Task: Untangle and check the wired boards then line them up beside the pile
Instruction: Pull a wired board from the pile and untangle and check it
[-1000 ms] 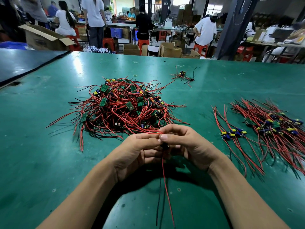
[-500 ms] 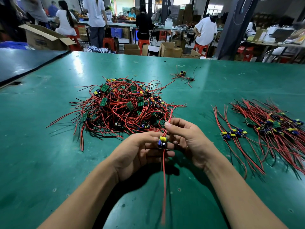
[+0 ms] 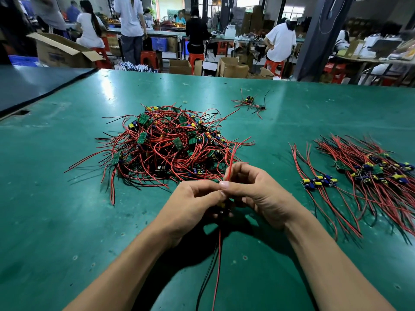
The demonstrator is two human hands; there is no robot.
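A tangled pile (image 3: 170, 144) of small green boards with red and black wires lies on the green table (image 3: 67, 221), just beyond my hands. Between my hands is one wired board (image 3: 222, 205), mostly hidden by my fingers; only a yellow part shows. My left hand (image 3: 190, 205) and my right hand (image 3: 253, 194) both pinch it, thumbs meeting above it. Its red wire (image 3: 230, 163) rises past my right fingers, and red and black wires (image 3: 216, 265) hang down toward me. To the right, sorted boards (image 3: 363, 176) lie side by side with their wires fanned out.
A small separate bunch of wired boards (image 3: 250, 104) lies farther back on the table. A darker table (image 3: 33, 86) adjoins at the left. Beyond the far edge are cardboard boxes (image 3: 233, 68), red stools and people at other benches.
The board has sunk from on top of my left fingers to between both hands, now mostly hidden. My thumbs have come together over it, and the lower wires hang straighter.
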